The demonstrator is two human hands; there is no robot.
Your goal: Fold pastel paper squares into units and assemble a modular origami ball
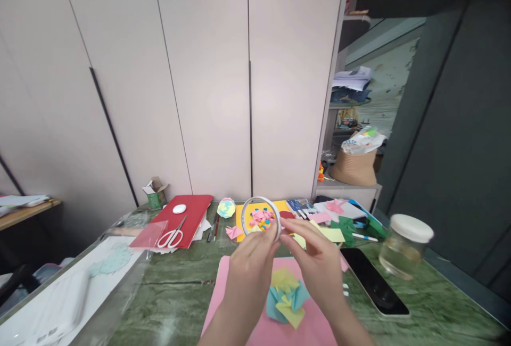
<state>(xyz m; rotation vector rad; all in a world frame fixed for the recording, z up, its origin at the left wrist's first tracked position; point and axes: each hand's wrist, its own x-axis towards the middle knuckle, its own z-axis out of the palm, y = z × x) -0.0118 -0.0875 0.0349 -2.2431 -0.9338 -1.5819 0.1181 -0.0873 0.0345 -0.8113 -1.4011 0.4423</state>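
My left hand (252,261) grips a thin white roll of tape (260,199) by its lower right side, holding it upright above the table. My right hand (313,250) pinches at the same edge of the roll, thumb and fingertips close together. Whether a loose tape end is between them is too small to tell. Below the hands, a folded paper piece in yellow and blue (285,295) lies on a pink sheet (217,287), partly covered by my hands.
White-handled scissors (171,238) rest on a red folder (195,207) at left. Behind the roll is a yellow sheet (240,213) with small pink pieces (261,217). A black phone (375,281) and a lidded jar (405,247) stand at right. Cabinet doors (215,80) rise behind.
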